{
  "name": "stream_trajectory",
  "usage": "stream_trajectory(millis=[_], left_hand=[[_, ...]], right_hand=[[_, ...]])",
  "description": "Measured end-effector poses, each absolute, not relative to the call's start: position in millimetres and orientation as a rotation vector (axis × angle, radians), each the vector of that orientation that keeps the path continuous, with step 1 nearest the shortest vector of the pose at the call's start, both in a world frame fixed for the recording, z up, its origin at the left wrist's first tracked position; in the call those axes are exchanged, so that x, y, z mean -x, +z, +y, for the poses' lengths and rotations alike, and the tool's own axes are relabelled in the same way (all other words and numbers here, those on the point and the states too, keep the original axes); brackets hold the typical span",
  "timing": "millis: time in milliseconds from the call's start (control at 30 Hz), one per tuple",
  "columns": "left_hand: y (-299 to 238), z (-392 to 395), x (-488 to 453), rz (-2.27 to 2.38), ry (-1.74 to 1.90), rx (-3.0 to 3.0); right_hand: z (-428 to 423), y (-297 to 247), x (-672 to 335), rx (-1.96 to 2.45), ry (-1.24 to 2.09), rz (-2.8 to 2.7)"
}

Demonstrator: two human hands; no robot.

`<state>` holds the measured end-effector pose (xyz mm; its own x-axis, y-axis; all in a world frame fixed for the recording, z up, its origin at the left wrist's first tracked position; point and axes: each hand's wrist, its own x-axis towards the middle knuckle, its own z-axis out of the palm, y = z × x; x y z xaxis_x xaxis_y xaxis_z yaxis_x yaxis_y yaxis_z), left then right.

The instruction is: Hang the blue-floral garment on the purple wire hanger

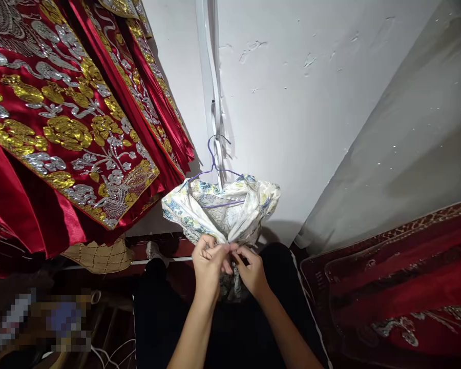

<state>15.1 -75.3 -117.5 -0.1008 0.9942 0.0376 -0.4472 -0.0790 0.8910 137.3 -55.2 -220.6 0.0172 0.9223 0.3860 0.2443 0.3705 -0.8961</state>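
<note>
A white garment with blue and yellow floral print [223,207] hangs bunched on a purple wire hanger [214,159] against a white wall. My left hand [207,261] and my right hand [251,269] meet just below the bunched cloth. Both pinch the fabric at its gathered lower edge, fingers curled and touching each other. Part of the garment trails down between my hands and is dark there.
Red robes with gold and silver embroidery [61,118] hang at the left. More red embroidered cloth [399,277] lies at the lower right. A grey sheet [407,143] drapes down the right wall. My dark trousers [234,328] fill the bottom centre.
</note>
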Motion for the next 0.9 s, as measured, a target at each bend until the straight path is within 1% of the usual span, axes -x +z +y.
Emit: stream_trajectory(millis=[100, 233, 300, 400, 467, 533, 600, 700, 800, 900], left_hand=[[-68.6, -51.4, -6.5, 0.795, 1.738, -0.785], [-14.9, -24.0, -1.1, 0.632, 1.831, -0.844], [-5.9, -19.4, -5.3, 0.584, 1.835, -0.930], [-12.9, -22.7, -17.2, 0.626, 1.734, -1.099], [-22.9, -27.9, -24.5, 0.680, 1.659, -1.189], [-30.2, -32.4, -28.7, 0.705, 1.615, -1.249], [-32.8, -35.1, -29.2, 0.707, 1.593, -1.291], [-31.7, -36.8, -24.5, 0.744, 1.605, -1.334], [-33.5, -36.9, -16.4, 0.812, 1.647, -1.343], [-39.5, -35.7, -9.6, 0.836, 1.676, -1.333]], right_hand=[[-51.8, -221.6, -145.8, 1.129, 0.726, -1.563], [-48.4, -227.0, -170.5, 1.202, 0.700, -1.721], [-47.1, -229.3, -185.2, 1.246, 0.702, -1.798], [-46.7, -218.3, -200.8, 1.277, 0.722, -1.878], [-46.2, -193.4, -203.2, 1.222, 0.732, -1.846], [-43.9, -154.4, -199.2, 1.109, 0.708, -1.737], [-37.8, -108.8, -190.9, 0.998, 0.608, -1.638], [-21.0, -50.8, -177.0, 0.903, 0.461, -1.759], [-2.1, -23.1, -168.1, 0.836, 0.289, -1.964], [8.5, -18.9, -164.7, 0.899, 0.231, -2.112]])
